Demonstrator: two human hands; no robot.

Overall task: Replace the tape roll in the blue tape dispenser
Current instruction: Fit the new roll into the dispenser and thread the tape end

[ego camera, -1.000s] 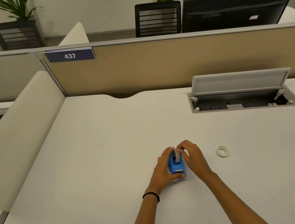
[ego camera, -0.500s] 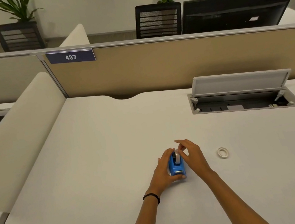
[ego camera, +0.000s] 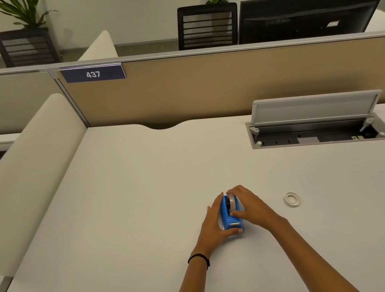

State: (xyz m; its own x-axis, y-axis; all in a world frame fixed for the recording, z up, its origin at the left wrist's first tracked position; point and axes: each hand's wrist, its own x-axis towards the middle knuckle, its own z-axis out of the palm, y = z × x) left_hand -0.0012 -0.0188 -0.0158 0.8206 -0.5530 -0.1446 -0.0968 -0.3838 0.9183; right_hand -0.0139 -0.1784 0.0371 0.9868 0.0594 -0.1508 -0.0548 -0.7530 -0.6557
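1. Partly, the blue tape dispenser point(ego camera: 229, 218) on the desk point(ego camera: 120, 209) is hidden by both hands.
2. It is gripped by the left hand point(ego camera: 215, 226); its tape roll point(ego camera: 232, 202) is pinched by the right hand point(ego camera: 250, 208).
3. A spare roll point(ego camera: 291, 198) is seen nearby.

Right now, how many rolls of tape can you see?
2. One tape roll sits in the blue tape dispenser, between the left hand and right hand. A white tape ring lies flat on the desk, to the right. None seem hidden.
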